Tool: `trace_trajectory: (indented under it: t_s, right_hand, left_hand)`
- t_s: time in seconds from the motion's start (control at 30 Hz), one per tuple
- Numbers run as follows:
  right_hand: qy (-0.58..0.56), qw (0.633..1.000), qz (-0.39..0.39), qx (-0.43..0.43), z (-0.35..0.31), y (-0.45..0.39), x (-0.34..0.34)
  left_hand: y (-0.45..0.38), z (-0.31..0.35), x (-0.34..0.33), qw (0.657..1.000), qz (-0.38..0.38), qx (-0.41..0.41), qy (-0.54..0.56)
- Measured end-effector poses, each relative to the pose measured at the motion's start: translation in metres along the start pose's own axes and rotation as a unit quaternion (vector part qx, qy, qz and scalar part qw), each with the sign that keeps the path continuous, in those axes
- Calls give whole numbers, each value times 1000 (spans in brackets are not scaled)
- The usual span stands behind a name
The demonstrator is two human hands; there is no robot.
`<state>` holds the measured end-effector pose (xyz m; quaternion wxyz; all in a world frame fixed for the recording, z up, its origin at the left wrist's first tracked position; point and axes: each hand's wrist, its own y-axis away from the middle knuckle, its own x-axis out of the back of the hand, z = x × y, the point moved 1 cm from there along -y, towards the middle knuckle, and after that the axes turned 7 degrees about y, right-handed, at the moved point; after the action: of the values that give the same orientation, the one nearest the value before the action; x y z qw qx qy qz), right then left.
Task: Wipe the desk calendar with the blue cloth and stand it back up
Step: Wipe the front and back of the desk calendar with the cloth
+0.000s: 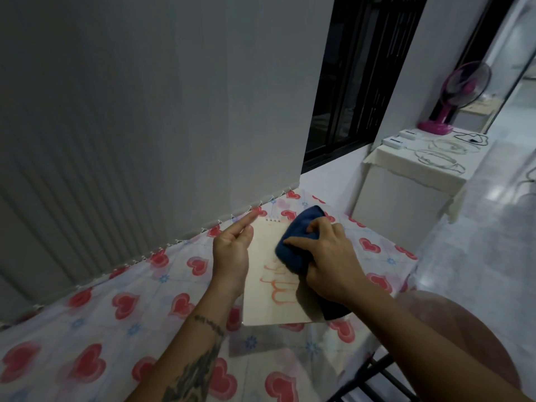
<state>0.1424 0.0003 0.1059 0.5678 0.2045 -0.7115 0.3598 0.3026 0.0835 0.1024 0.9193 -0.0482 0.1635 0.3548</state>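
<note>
A grey wall runs close along the far edge of the tabletop [95,309], which wears a cloth printed with red hearts; off to my right the floor drops away toward a low side table with a pink fan [455,97] on it.

The desk calendar [269,294] lies flat between my hands, its spiral binding pointing away from me toward the wall. My left hand [232,248] rests along its left edge, fingers loosely extended with the forefinger pointing at the far corner, holding the calendar down rather than pinching it. My right hand [327,253] is closed over the bunched blue cloth [293,242], pressing it onto the upper right part of the page, just above some orange lettering.

So I judge I am in the middle of the wiping step; the lower half of the page looks not yet covered. Next I would need to draw the cloth toward me over the lettering while my left hand keeps the calendar from sliding, and only then lift it and spread its base so it stands.

There is little room beyond my fingertips before the wall, and the tabletop's right edge is near my right wrist. To my left the tabletop is open, the better side for standing it.
</note>
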Motion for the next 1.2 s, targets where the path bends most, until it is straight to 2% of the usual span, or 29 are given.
trace_trajectory:
  t_s: [0.07,0.13,0.27,0.37,0.47,0.57,0.67,0.73,0.8,0.9,0.97,1.07,1.13,1.2]
  right_hand:
    - [-4,998,2,-59,-2,-8,0]
    - [-8,997,7,-83,-13,-15,-1]
    - [-17,1000,9,-23,-28,-6,-10]
    - [-15,999,-19,32,-19,7,-12]
    - [-17,999,-31,-39,-5,4,-12]
    - [-35,989,7,-141,-11,-8,-9]
    - [-71,993,35,-88,-30,-12,-9]
    - [-50,996,53,-54,-29,-11,-7]
    - [-12,994,73,-78,-19,-13,-4]
    - [9,991,62,-115,-11,-15,0]
    - [16,997,58,-51,-18,-11,-1]
    - [57,997,43,38,-14,4,-6]
    - [66,997,35,8,1,9,-5]
    - [73,995,31,-57,12,7,-1]
  left_hand:
    - [1,-4,-4,1000,-3,-13,-13]
    - [2,-4,-7,1000,1,-25,-19]
    - [-1,-5,-4,1000,8,-21,-20]
    - [-3,-9,4,999,35,-19,-11]
    - [-3,-9,7,999,41,-12,-1]
    - [-3,-8,3,1000,29,-12,4]
    - [-3,-9,0,1000,8,-3,24]
    - [-5,-10,3,999,3,1,37]
    - [-8,-11,8,1000,7,-4,21]
    - [-8,-15,8,999,-6,-14,-33]
    - [-8,-16,6,999,3,-10,-36]
    - [-15,-13,12,999,47,7,16]
    - [-18,-13,18,997,59,15,42]
    - [-16,-15,18,997,51,25,60]
